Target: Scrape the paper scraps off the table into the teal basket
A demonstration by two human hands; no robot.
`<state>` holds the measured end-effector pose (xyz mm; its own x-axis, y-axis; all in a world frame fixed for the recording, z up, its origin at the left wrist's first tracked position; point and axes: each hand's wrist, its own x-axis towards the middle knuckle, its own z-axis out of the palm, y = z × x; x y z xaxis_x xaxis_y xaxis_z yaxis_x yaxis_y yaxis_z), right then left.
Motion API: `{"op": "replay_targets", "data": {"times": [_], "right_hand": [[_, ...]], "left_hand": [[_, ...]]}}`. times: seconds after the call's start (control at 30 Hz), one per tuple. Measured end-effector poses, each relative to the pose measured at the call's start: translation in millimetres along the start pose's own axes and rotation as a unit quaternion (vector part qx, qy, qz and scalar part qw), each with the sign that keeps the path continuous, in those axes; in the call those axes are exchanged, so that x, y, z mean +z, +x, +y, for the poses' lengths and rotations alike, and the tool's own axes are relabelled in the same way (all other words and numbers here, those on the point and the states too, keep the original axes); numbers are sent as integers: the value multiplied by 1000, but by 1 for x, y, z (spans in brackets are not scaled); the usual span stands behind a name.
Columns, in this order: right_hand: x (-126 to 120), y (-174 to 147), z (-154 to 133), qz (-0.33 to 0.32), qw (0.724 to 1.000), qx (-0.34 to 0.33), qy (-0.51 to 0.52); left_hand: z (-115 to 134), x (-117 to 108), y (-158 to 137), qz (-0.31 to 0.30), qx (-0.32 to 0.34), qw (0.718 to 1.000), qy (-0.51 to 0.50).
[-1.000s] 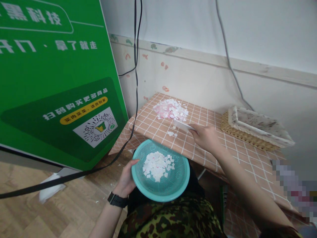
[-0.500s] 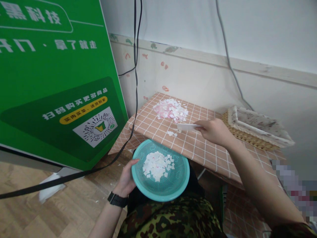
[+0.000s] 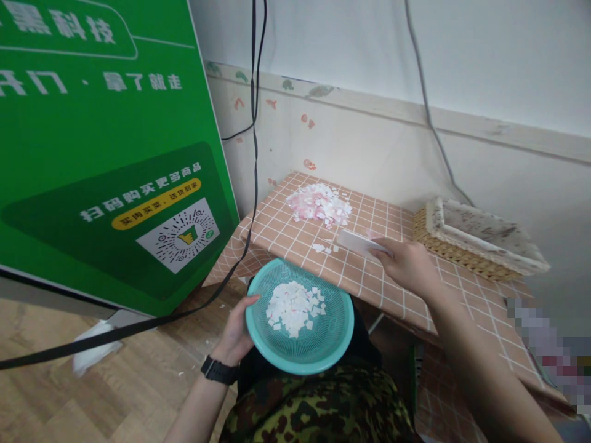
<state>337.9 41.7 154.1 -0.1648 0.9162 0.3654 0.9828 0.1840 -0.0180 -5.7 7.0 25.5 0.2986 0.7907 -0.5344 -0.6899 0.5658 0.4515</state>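
My left hand (image 3: 239, 332) grips the rim of a turquoise plastic colander (image 3: 318, 360) at its left side, below the table edge. Inside the colander lies a heap of small white paper scraps (image 3: 293, 307). Above the checked tablecloth, my right hand (image 3: 409, 264) is closed on a flat, whitish, card-like piece (image 3: 357, 241) whose exact kind I cannot make out. A few loose white scraps (image 3: 325, 248) lie on the cloth just left of it. Farther back sits a larger pile of white and pink paper scraps (image 3: 318, 204).
A lined wicker basket (image 3: 480, 246) stands at the table's right rear, by the wall. To the left rises a green cabinet (image 3: 111, 147) with white lettering. A black cable (image 3: 255, 160) hangs down across the table's left corner and runs off left.
My right hand has moved slightly right and toward me, and the flat piece has tilted to show more of its face. My left hand and the colander stay in place.
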Motion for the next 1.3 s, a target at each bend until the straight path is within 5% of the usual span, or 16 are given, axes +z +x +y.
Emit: {"op": "replay_targets", "data": {"times": [0.27, 0.43, 0.8, 1.0, 1.3], "right_hand": [[20, -28, -22, 41, 989, 23, 137], [28, -21, -28, 75, 988, 31, 132], [38, -3, -44, 62, 985, -33, 160], [35, -6, -51, 4, 978, -71, 195], [28, -27, -31, 92, 991, 20, 93]], "left_hand": [[-1, -6, 2, 2, 0, 1000, 7], [-1, -8, 5, 1, 0, 1000, 8], [-1, -9, 4, -3, -2, 1000, 3], [0, -7, 3, 9, -1, 1000, 5], [1, -4, 2, -4, -6, 1000, 5]]}}
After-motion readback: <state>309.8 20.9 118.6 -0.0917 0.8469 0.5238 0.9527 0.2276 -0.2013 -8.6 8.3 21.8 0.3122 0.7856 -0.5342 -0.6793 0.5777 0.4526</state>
